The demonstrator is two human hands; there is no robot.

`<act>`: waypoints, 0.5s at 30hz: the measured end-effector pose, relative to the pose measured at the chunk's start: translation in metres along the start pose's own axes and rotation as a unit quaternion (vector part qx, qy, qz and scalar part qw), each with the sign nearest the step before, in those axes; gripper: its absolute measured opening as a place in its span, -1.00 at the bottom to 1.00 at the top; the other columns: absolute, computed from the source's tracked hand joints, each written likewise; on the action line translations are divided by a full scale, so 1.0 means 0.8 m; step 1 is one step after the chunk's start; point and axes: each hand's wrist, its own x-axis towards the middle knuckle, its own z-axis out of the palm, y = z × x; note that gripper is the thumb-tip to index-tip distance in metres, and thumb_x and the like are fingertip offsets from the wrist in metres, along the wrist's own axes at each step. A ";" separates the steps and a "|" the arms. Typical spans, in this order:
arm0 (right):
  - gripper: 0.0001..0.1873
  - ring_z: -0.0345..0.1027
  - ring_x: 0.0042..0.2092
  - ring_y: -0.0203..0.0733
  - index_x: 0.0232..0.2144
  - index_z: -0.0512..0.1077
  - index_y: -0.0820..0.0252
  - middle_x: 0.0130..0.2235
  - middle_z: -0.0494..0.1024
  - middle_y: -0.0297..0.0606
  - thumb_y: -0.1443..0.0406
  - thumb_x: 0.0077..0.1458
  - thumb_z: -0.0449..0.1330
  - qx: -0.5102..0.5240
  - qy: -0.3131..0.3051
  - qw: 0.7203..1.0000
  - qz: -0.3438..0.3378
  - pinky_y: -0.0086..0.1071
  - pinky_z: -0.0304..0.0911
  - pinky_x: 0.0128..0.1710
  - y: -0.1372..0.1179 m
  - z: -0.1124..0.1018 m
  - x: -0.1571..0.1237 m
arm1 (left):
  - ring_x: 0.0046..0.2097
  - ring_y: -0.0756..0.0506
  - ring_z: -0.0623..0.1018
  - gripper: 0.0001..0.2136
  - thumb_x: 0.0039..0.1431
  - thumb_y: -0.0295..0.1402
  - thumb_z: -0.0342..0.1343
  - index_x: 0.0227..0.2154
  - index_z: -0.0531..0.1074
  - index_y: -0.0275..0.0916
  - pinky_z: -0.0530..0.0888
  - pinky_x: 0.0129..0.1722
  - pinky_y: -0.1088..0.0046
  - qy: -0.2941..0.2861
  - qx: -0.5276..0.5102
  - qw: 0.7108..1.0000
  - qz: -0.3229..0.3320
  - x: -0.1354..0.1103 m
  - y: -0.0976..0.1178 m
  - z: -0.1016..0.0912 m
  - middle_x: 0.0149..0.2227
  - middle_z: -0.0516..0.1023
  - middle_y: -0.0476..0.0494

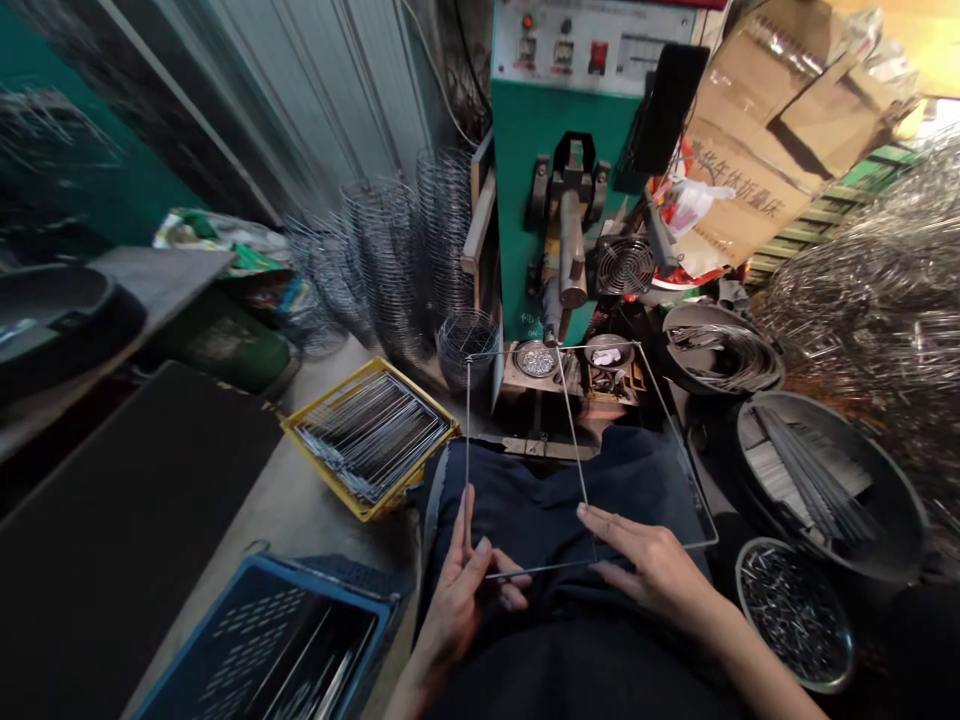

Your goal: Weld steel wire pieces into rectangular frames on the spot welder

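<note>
Steel wire, bent into a rectangular wire frame (525,352), is shown held flat above the lap in the head view, its far edge close to the green welding machine (559,160). The frame's near-left corner is gripped by the left hand (465,590), whose fingers are closed around the wire. The near edge and the cross wire (571,430) that spans the frame are pinched by the right hand (652,570). The two hands are kept apart, one at each side of the near edge. A yellow tray (300,425) of straight rods is seen to the left on the bench, with a blue crate (255,590) nearer the viewer. Stacked wire rings (390,260) are stood beside the machine. At the right, a dark basin (892,500) of rods and a bowl (806,682) of small metal pieces are placed.
</note>
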 end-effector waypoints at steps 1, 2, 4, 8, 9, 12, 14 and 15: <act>-0.30 0.23 0.23 -0.15 0.32 0.15 0.05 0.27 0.28 -0.23 0.40 0.16 0.19 -0.001 -0.001 1.000 -0.001 -0.30 0.21 0.22 -0.001 -0.001 0.000 | -0.55 -0.11 0.57 -0.20 0.31 -0.17 0.03 0.35 -0.46 0.10 0.48 -0.52 0.44 -0.002 -0.002 1.000 0.001 0.000 0.000 0.001 -0.46 0.60 -0.13; -0.30 0.23 0.23 -0.15 0.32 0.14 0.05 0.27 0.28 -0.24 0.40 0.16 0.19 -0.002 0.000 1.000 -0.001 -0.30 0.21 0.22 -0.001 -0.002 0.000 | -0.55 -0.11 0.57 -0.19 0.31 -0.17 0.03 0.35 -0.47 0.09 0.48 -0.53 0.44 -0.005 -0.003 1.000 0.002 0.000 0.000 0.001 -0.47 0.60 -0.12; -0.31 0.24 0.22 -0.15 0.31 0.15 0.04 0.27 0.28 -0.24 0.40 0.17 0.19 -0.003 0.001 1.000 -0.001 -0.30 0.21 0.21 -0.003 -0.004 0.001 | -0.55 -0.11 0.57 -0.17 0.30 -0.16 0.04 0.35 -0.49 0.07 0.48 -0.52 0.44 -0.008 -0.001 1.000 0.003 0.000 0.003 0.004 -0.47 0.60 -0.12; -0.32 0.27 0.21 -0.14 0.30 0.18 0.06 0.25 0.30 -0.23 0.40 0.15 0.20 -0.008 0.007 1.000 0.000 -0.30 0.24 0.19 -0.003 -0.006 0.002 | -0.52 -0.09 0.58 -0.18 0.32 -0.18 0.02 0.36 -0.50 0.02 0.48 -0.47 0.45 -0.007 0.012 1.000 0.001 0.000 0.011 0.011 -0.46 0.60 -0.11; -0.32 0.27 0.21 -0.14 0.30 0.18 0.07 0.25 0.30 -0.22 0.40 0.15 0.20 -0.009 0.008 1.000 -0.001 -0.30 0.25 0.19 -0.002 -0.006 0.002 | -0.52 -0.09 0.58 -0.19 0.32 -0.19 0.02 0.36 -0.50 0.02 0.48 -0.47 0.46 -0.006 0.012 1.000 -0.001 -0.001 0.013 0.013 -0.45 0.60 -0.11; -0.33 0.27 0.21 -0.15 0.30 0.18 0.07 0.26 0.30 -0.23 0.40 0.16 0.19 -0.008 0.012 1.000 0.000 -0.31 0.24 0.19 0.001 -0.005 0.001 | -0.52 -0.09 0.58 -0.20 0.33 -0.19 0.01 0.35 -0.51 0.03 0.47 -0.47 0.46 -0.004 0.005 1.000 -0.006 -0.001 0.015 0.016 -0.44 0.61 -0.11; -0.33 0.27 0.21 -0.15 0.30 0.18 0.06 0.25 0.30 -0.24 0.39 0.17 0.19 -0.008 0.012 1.000 0.003 -0.31 0.24 0.19 0.003 -0.005 0.000 | -0.52 -0.09 0.59 -0.21 0.34 -0.20 0.00 0.35 -0.50 0.05 0.46 -0.48 0.47 -0.003 0.002 1.000 -0.005 0.000 0.014 0.016 -0.44 0.61 -0.12; -0.33 0.26 0.21 -0.15 0.30 0.18 0.05 0.25 0.30 -0.25 0.38 0.17 0.19 -0.008 0.013 1.000 0.003 -0.30 0.24 0.20 0.004 -0.005 -0.001 | -0.52 -0.09 0.59 -0.21 0.34 -0.19 0.00 0.36 -0.49 0.06 0.46 -0.49 0.47 -0.003 0.000 1.000 -0.003 0.001 0.013 0.016 -0.44 0.61 -0.12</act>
